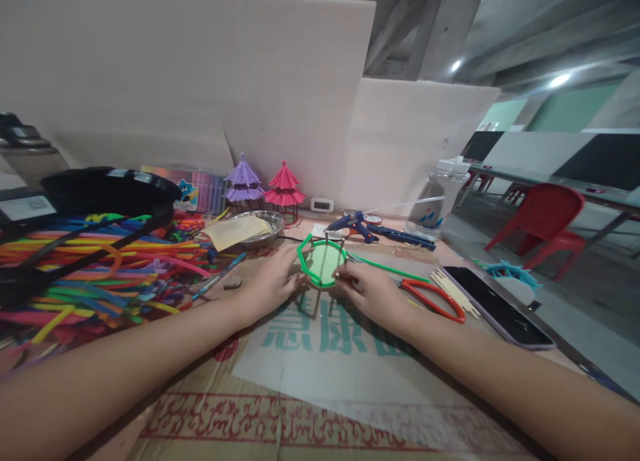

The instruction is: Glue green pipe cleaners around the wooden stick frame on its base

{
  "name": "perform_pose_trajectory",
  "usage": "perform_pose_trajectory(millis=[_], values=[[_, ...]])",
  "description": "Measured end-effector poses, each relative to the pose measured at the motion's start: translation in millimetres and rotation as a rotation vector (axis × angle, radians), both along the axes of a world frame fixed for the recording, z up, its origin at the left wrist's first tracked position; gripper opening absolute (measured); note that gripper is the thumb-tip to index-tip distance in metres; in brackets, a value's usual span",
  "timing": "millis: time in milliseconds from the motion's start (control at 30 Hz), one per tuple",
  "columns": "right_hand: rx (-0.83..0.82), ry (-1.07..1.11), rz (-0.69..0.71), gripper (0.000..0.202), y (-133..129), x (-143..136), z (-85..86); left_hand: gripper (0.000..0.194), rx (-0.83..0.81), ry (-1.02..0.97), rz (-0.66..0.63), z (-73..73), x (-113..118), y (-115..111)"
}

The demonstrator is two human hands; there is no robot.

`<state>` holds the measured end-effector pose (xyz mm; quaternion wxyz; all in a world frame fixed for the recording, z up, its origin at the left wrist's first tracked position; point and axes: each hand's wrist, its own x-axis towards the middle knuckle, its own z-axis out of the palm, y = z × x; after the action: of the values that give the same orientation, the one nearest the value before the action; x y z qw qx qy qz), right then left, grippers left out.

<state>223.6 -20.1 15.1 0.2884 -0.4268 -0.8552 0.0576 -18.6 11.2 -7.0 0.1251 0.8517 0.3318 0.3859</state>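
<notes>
Between both hands is a small ring-shaped frame [311,272] of green pipe cleaner around a pale green disc, with thin brown sticks standing on it and reaching below it. My left hand [274,281] is closed on the frame's left side, its fingertips partly hidden. My right hand [371,291] pinches at the right side, by a brown stick; the exact grip is too small to make out. Close to the right hand, a loose green pipe cleaner [393,268] trails off to the right, and scissors [434,300] with orange-red handles lie beside the wrist.
Colourful pipe cleaners [95,274] pile up at left. Behind the hands stand purple [243,184] and pink [285,188] pagoda models, a metal bowl [276,222] and a blue glue gun [354,225]. Pale sticks [454,292], a phone [500,306] and a clear bottle [434,198] are at right.
</notes>
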Motion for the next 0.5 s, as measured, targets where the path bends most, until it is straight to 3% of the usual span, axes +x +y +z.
perform_pose_trajectory(millis=[233, 500], values=[[0.175, -0.026, 0.082, 0.015, -2.2, 1.5, -1.0, 0.044, 0.058, -0.042, 0.009, 1.7, 1.8, -3.3], [0.151, -0.053, 0.076, 0.022, -1.1, 2.0, -3.3, 0.036, -0.004, -0.035, 0.074, -0.2, -0.2, -2.1]])
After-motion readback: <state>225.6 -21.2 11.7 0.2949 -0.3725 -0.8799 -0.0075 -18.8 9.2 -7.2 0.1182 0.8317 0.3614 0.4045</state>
